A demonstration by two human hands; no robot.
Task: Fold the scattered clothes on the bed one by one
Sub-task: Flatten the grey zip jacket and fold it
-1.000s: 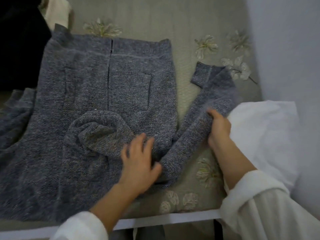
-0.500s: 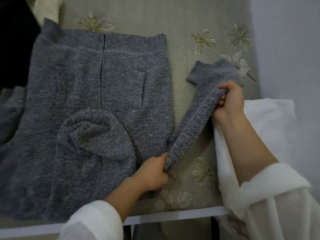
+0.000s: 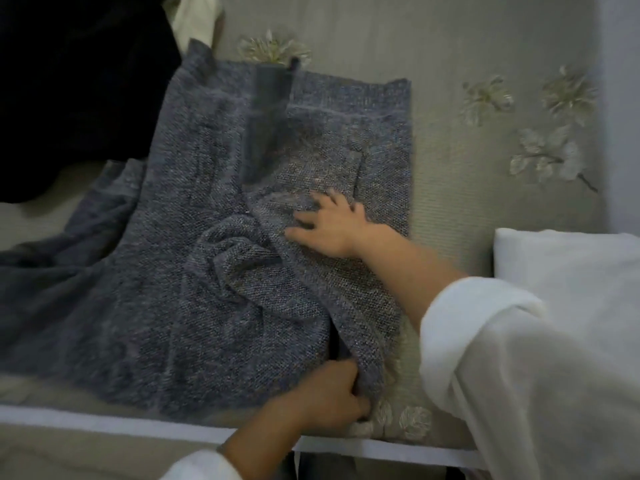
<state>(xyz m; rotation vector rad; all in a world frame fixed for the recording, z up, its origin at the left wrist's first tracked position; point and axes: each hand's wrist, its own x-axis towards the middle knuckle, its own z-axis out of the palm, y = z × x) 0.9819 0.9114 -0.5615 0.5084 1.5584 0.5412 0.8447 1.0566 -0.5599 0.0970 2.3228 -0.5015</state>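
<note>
Right hand [image 3: 332, 230] rests on grey garment [image 3: 166, 289]

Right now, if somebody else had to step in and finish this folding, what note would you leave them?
Left hand: grips the near edge of the speckled grey knit garment.
Right hand: open, pressing flat on its middle.
Done: one sleeve lies folded across the body.
Left to do: the other sleeve sprawls sideways; fabric is bunched mid-garment; a black cloth and a cream cloth wait at the far side of the bed.

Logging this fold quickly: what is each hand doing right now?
Left hand: grips the grey sweater at its near edge.
Right hand: open, fingers spread, pressing the sweater.
</note>
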